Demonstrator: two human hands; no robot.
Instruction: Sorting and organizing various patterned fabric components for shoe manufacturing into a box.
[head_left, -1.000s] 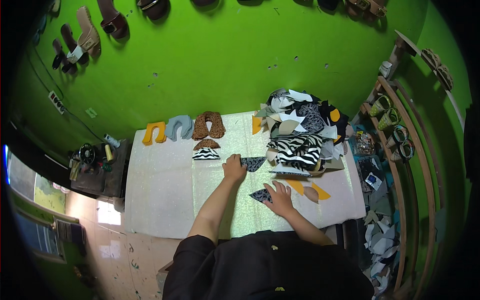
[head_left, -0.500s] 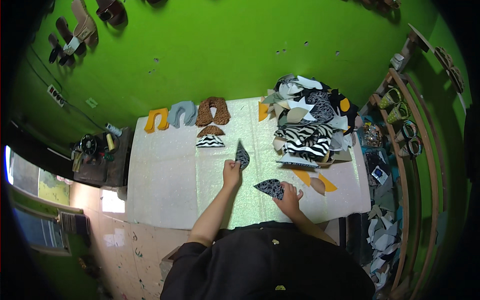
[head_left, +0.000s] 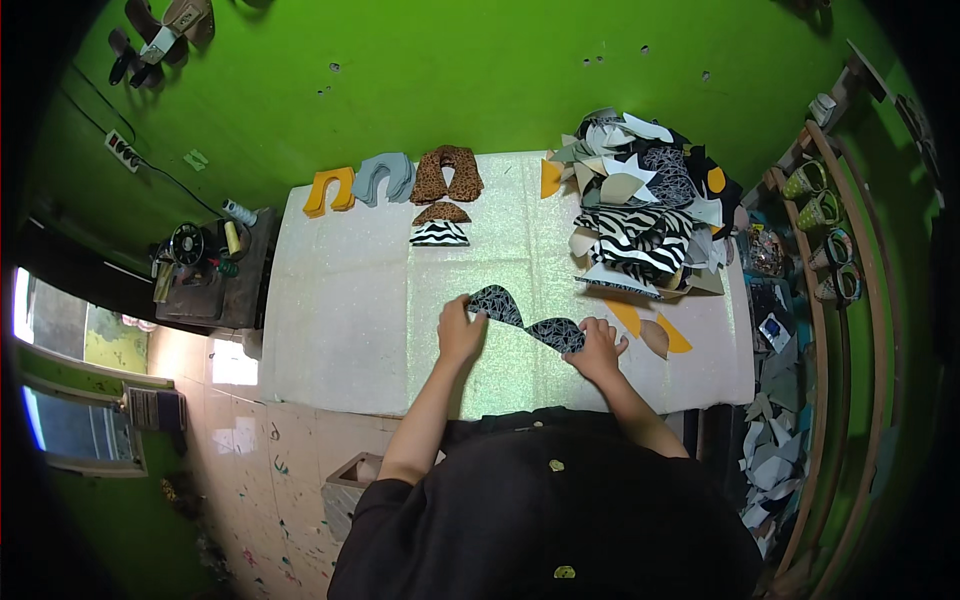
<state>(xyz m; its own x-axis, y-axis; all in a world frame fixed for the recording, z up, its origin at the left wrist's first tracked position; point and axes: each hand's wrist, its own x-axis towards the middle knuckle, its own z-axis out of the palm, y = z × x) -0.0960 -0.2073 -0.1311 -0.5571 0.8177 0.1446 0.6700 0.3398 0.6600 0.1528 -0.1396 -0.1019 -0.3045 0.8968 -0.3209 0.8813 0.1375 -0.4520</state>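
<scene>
- From my remote seat, I see a green wall point(head_left: 450, 80) behind a pale, shiny table point(head_left: 340, 320) that spreads out beneath both grips.
- The left hand point(head_left: 461, 332) grasps the outer end of a black piece point(head_left: 497, 304) with white scribbled lines, its thumb toward the lower edge.
- The right hand point(head_left: 600, 352) pinches a matching piece point(head_left: 558, 334) at its lower outer end, some fingers spread away from it.
- Both pieces sit between the two grips, pointed ends together; I can't tell whether the tips touch.
- Ahead of the left grip I have a zebra-striped piece point(head_left: 440, 235), then a leopard half-round point(head_left: 442, 213), then a leopard horseshoe stack point(head_left: 430, 180).
- Farther left of that grip, toward the wall, are a grey stack point(head_left: 398, 170) and a yellow stack point(head_left: 322, 185), both horseshoe-shaped.
- Just right of the right grip lie yellow scraps point(head_left: 625, 318) with a brown scrap point(head_left: 655, 338) between them.
- Beyond that same grip rises a big mixed heap point(head_left: 650, 190).
- Well apart, far right, a wooden rack point(head_left: 815, 385) carries shoes point(head_left: 820, 210).
</scene>
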